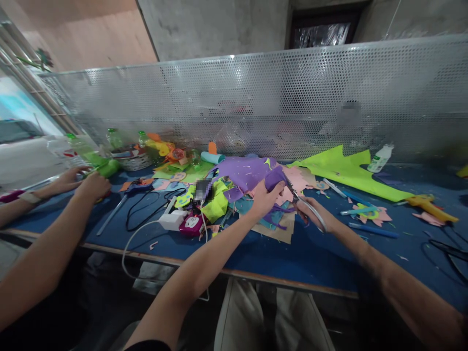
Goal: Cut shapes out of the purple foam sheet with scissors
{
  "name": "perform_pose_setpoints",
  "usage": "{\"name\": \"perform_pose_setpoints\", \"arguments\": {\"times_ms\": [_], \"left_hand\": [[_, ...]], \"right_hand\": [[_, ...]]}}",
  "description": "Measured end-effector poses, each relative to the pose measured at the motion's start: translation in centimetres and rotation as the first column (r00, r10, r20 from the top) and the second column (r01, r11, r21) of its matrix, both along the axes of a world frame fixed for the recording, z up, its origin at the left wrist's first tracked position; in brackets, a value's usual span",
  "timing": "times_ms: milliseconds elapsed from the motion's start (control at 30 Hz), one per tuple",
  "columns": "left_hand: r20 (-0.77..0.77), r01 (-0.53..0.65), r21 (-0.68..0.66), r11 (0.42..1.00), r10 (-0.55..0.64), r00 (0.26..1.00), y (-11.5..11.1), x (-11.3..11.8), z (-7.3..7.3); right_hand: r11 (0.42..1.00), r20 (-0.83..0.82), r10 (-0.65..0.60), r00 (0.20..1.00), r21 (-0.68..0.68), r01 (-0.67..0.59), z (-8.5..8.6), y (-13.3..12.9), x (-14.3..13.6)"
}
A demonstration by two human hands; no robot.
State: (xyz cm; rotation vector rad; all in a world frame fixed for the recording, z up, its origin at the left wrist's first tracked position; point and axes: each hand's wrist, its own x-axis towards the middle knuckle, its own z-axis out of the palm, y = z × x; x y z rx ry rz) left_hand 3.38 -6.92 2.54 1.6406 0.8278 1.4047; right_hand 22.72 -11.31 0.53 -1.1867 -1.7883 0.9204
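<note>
Closed on a small piece of purple foam [273, 178], my left hand [266, 197] is raised over the middle of the blue table. My right hand [313, 214], just right of it, is closed round the handles of metal scissors [310, 208]. The scissor blades point up and left, close to the purple piece. Behind my left hand lies a larger purple sheet [243, 171]. Beneath the hands are a brown sheet [278, 231] and purple and teal scraps.
Left, another person's hands [93, 185] hold a green bottle [107, 168]. A power bank [192, 224] with cables sits left of my forearm. Right are a lime sheet [340, 175], white bottle [380, 158] and yellow glue gun [433, 207]. A perforated metal screen [219, 107] stands behind.
</note>
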Motion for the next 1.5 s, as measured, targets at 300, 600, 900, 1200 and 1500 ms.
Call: {"name": "perform_pose_setpoints", "arguments": {"times_ms": [300, 600, 900, 1200, 1500], "left_hand": [[0.008, 0.076, 0.000, 0.997, -0.076, 0.997, 0.5, -0.2, 0.1], [-0.055, 0.103, -0.032, 0.994, -0.105, 0.993, 0.8, -0.4, -0.1], [-0.026, 0.175, -0.082, 0.981, -0.177, 0.984, 0.4, -0.5, 0.8], [-0.052, 0.212, -0.083, 0.974, -0.217, 0.975, 0.2, -0.3, 0.7], [0.015, 0.225, -0.086, 0.971, -0.224, 0.974, -0.8, 0.0, 1.6]], "right_hand": [[0.999, 0.121, 0.008, 0.993, 0.048, -0.014, -0.1, 0.4, 1.5], [0.988, 0.215, 0.050, 0.975, 0.132, -0.079, -0.2, 0.6, 2.1], [0.986, 0.268, -0.017, 0.963, 0.162, -0.027, 0.2, 0.3, 1.9], [0.988, 0.268, -0.007, 0.963, 0.148, -0.034, -0.3, 0.4, 1.8], [0.998, 0.028, 0.002, 1.000, 0.057, -0.004, -1.8, 0.0, -0.4]]}}
